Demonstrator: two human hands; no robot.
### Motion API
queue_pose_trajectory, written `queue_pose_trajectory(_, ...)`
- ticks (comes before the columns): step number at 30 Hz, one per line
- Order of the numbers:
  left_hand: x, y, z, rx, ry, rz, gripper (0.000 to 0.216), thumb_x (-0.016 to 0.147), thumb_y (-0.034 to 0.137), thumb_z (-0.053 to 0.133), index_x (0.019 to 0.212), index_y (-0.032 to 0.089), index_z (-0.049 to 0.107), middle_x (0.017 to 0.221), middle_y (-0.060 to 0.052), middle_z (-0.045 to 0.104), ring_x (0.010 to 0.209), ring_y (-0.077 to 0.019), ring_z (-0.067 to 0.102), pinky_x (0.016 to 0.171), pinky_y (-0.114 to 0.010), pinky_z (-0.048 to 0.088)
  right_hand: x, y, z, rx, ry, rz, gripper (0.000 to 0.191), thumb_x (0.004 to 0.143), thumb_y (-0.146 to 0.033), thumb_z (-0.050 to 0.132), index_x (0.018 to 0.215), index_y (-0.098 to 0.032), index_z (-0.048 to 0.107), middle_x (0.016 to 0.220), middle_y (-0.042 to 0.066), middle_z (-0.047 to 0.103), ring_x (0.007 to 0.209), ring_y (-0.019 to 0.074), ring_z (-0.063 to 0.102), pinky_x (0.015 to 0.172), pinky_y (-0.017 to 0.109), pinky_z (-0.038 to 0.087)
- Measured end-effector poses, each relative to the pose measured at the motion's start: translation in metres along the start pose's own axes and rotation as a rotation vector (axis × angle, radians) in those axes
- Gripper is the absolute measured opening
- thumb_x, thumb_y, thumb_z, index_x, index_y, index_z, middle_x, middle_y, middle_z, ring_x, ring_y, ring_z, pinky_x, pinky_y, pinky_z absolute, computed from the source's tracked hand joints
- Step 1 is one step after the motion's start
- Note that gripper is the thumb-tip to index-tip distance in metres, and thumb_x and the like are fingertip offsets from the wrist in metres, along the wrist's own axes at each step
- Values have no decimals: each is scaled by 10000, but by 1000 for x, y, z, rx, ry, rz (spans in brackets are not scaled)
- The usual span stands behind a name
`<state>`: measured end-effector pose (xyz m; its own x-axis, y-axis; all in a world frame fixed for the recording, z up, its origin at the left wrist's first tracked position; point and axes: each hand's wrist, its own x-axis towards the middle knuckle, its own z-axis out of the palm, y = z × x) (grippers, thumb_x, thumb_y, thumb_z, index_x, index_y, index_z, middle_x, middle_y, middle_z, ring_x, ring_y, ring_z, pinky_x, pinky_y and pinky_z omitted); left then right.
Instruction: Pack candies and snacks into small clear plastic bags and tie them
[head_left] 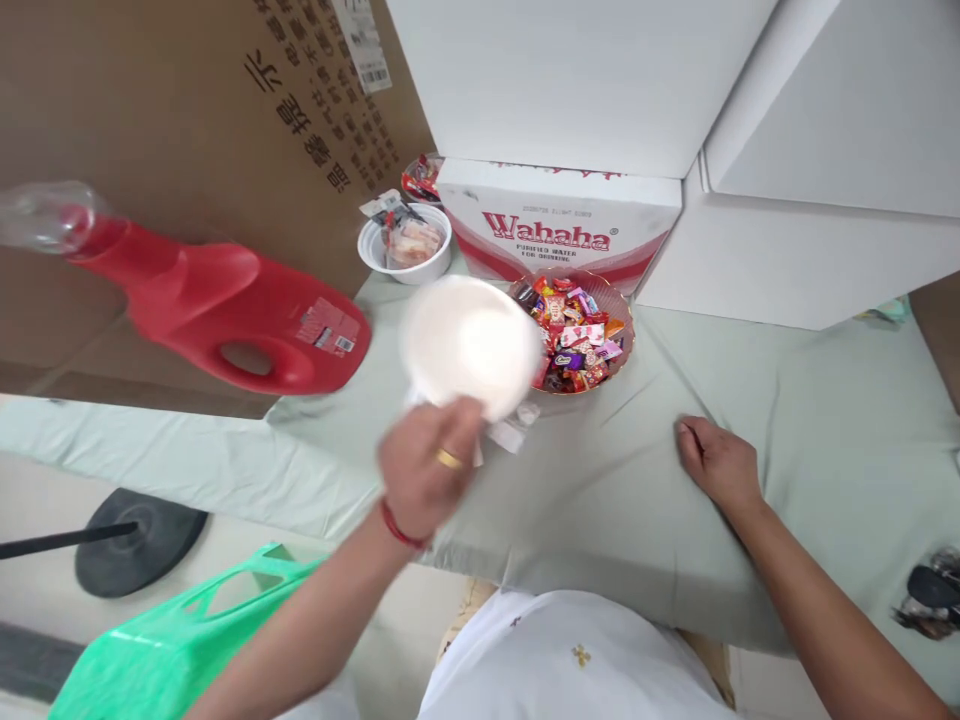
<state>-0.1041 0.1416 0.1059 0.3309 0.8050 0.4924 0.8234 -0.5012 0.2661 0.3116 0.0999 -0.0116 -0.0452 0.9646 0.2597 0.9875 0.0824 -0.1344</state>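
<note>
My left hand (431, 465), closed on the rim of a white bowl (471, 345), holds it up over the table; motion blurs both. The bowl's inside faces me and looks plain white. Behind its right edge stands a scalloped glass bowl (628, 345) of wrapped candies (576, 335). Small whitish scraps (510, 432) lie on the cloth below the held bowl. On the right, my right hand (718, 462) rests on the cloth in a loose fist, its thumb along the side and its fingertips mostly hidden.
A white tub (367, 250) with packets, a Wahaha water carton (517, 265) and white boxes (795, 260) line the back. On the left are a large red jug (180, 290) and a brown cardboard box (150, 120). A green plastic bag (142, 660) hangs below the table edge.
</note>
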Motion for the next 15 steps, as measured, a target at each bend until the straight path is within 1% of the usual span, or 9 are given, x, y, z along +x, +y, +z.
queue_pose_trajectory(2,-20,30,10,-95,-137,117,229,1041,250,469,1049,278,696,839,-24,718,683,-164,636,643,-296,477,0,1,1,-21,0,0,407,1039,-402,428,998,-150,746,715,64,723,627,192,645,599,285,369)
queue_pose_trajectory(4,-33,52,26,-209,-292,349,261,1037,213,445,1135,241,686,948,-68,754,709,-176,652,638,-309,497,-1,1,1,-43,-3,3,414,1039,-411,427,990,-149,744,710,69,724,622,197,647,593,287,367)
queue_pose_trajectory(6,-41,61,39,-248,-355,391,303,1034,199,438,1245,223,654,1117,-115,755,787,-181,682,664,-305,528,-1,2,2,-64,-5,10,416,1037,-417,428,983,-152,744,702,71,724,611,200,643,587,289,367)
queue_pose_trajectory(7,-43,61,41,-272,-339,367,316,1041,243,448,1296,228,635,1201,-133,738,852,-188,699,698,-306,549,-1,2,2,-71,-2,12,414,1036,-418,431,982,-153,745,700,70,724,604,200,640,586,291,368)
queue_pose_trajectory(9,-39,51,37,-342,-218,251,358,1049,381,457,1336,247,624,1277,-141,713,965,-207,711,788,-322,577,-1,2,3,-74,3,11,403,1035,-415,440,985,-156,744,718,70,734,605,198,642,588,293,376)
queue_pose_trajectory(11,-22,24,27,-369,-29,46,369,1046,448,444,1235,238,680,1151,-117,746,944,-206,711,828,-324,575,-1,1,3,-73,8,11,402,1036,-417,441,984,-156,743,739,74,745,611,199,648,590,294,384)
queue_pose_trajectory(13,9,-19,18,-233,143,-287,300,1041,357,459,1015,204,716,938,-72,740,806,-173,683,794,-300,550,-1,1,3,-72,10,15,415,1037,-425,433,974,-157,743,734,76,744,610,202,650,589,296,387)
queue_pose_trajectory(14,28,-45,18,-119,208,-441,286,1025,342,485,955,181,711,878,-67,718,791,-180,670,809,-316,542,-1,1,3,-73,11,19,422,1038,-428,426,971,-156,743,724,76,740,605,203,647,587,296,387)
queue_pose_trajectory(15,48,-72,20,-34,250,-534,264,1004,324,507,946,164,708,888,-76,707,830,-199,673,849,-342,536,-1,1,3,-74,11,24,426,1037,-429,422,968,-156,742,709,74,733,597,203,641,585,297,386)
